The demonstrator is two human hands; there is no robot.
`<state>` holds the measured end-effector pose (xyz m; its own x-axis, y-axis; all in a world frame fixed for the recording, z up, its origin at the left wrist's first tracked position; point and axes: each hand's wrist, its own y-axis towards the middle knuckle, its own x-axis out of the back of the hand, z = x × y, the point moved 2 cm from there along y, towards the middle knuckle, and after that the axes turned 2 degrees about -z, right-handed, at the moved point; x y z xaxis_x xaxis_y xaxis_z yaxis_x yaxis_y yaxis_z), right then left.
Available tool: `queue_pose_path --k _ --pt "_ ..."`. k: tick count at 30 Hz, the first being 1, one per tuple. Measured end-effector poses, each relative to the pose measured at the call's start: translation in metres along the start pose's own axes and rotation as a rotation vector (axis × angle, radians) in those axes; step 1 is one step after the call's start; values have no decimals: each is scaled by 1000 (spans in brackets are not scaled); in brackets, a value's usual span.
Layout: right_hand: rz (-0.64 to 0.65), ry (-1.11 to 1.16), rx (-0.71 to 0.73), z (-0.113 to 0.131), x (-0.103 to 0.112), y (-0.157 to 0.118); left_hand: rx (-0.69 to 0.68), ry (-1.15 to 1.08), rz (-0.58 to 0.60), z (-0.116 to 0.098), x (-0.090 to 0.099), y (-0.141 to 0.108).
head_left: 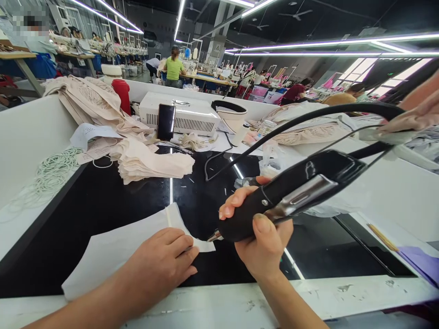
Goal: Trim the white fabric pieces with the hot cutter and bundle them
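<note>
A pale fabric piece [113, 246] lies flat on the glossy black table surface [212, 269]. My left hand [168, 256] rests on its right part, fingers bent and pressed onto the cloth. In my right hand [264, 233] is a black handheld tool [288, 183] with a silver lever, held at a tilt. The tool's metal tip [215, 236] is at the narrow right end of the fabric, close to my left fingertips; whether it touches the cloth I cannot tell. A thick black cable runs from the tool's upper end.
Beyond the fabric lies a stack of cream pieces [154, 162]. A white machine box [181, 114], a phone [166, 121] and a red container [121, 96] stand at the back. Green cord [58, 171] is heaped at left, a yellow-handled tool [382, 236] at right. People sit farther off.
</note>
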<state>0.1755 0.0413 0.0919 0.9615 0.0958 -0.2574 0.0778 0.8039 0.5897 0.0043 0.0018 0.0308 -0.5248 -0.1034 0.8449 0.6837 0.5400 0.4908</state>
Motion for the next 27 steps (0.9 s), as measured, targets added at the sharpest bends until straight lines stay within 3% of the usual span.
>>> queue_pose_path --k 10,17,27 --pt "-12 76 -26 3 -4 -1 -5 7 29 2 1 0" --pt "83 110 -34 1 -11 -12 -10 -14 41 4 -1 -1" --pt "38 72 -26 8 -7 -9 0 -38 25 3 2 0"
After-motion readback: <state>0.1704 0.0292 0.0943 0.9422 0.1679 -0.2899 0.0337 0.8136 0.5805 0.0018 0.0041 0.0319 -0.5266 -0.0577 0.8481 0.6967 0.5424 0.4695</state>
